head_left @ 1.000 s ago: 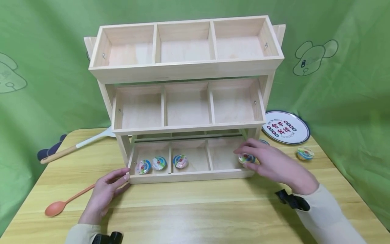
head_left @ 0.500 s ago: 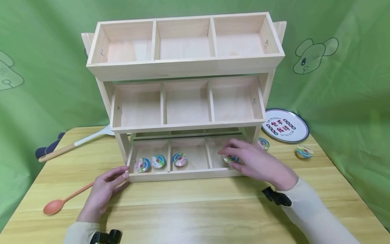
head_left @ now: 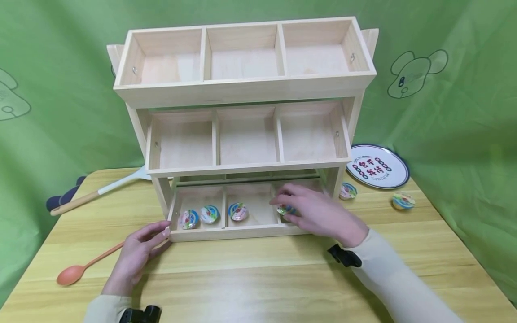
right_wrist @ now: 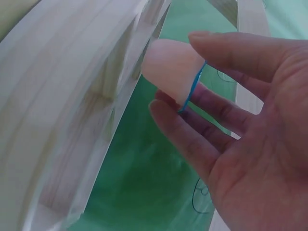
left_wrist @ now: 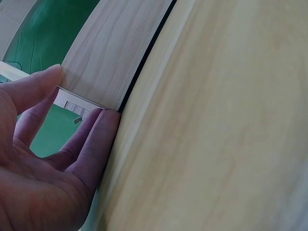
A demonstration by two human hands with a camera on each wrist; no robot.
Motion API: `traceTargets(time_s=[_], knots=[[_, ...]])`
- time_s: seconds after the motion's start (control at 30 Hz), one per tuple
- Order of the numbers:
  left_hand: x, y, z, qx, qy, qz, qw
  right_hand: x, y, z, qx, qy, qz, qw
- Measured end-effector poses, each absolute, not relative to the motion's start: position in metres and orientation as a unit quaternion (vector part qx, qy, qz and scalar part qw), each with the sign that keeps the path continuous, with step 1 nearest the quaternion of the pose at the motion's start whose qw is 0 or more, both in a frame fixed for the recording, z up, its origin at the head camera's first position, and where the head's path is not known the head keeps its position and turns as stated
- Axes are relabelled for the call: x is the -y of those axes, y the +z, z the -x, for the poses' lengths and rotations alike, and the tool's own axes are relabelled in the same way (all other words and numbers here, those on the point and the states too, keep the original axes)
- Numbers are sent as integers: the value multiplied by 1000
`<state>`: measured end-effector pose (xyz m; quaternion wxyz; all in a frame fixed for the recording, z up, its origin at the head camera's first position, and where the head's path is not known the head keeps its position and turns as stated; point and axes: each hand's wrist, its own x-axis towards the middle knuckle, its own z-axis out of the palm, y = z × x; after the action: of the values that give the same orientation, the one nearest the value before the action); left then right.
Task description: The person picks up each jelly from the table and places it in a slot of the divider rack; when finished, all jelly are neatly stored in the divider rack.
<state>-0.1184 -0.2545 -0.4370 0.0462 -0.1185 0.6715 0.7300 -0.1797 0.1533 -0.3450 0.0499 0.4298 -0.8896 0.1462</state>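
Observation:
My right hand (head_left: 321,211) pinches a small jelly cup (right_wrist: 172,67) between thumb and fingers. In the head view that cup is partly hidden by the hand, over the right part of the bottom tray (head_left: 250,232) of a wooden three-tier rack. The right wrist view shows its pale rounded body and blue lid rim, clear of the tray. My left hand (head_left: 135,251) grips the left front corner of the bottom tray, thumb and fingertips on the board's end (left_wrist: 113,62). Two jelly cups, one being the outer cup (head_left: 189,219), lie in the left compartment; another jelly cup (head_left: 238,211) is in the middle one.
Right of the rack, one jelly cup (head_left: 348,191) and another jelly cup (head_left: 403,201) lie near a white plate (head_left: 378,167) with red print. An orange spoon (head_left: 70,275) and a white spatula (head_left: 121,183) lie at left. The middle tray (head_left: 248,168) and top tray (head_left: 246,89) overhang the bottom one.
My right hand has moved left with the jelly cup, from the tray's right end toward the middle divider. This uncovers a cup beside the rack. My left hand stays at the corner.

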Motion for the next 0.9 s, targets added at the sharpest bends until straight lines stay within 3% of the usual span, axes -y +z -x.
traceTargets(time_s=[0.9], knots=[[255, -437, 118, -671, 731, 115, 45, -109, -381, 204, 885, 203, -419, -26]])
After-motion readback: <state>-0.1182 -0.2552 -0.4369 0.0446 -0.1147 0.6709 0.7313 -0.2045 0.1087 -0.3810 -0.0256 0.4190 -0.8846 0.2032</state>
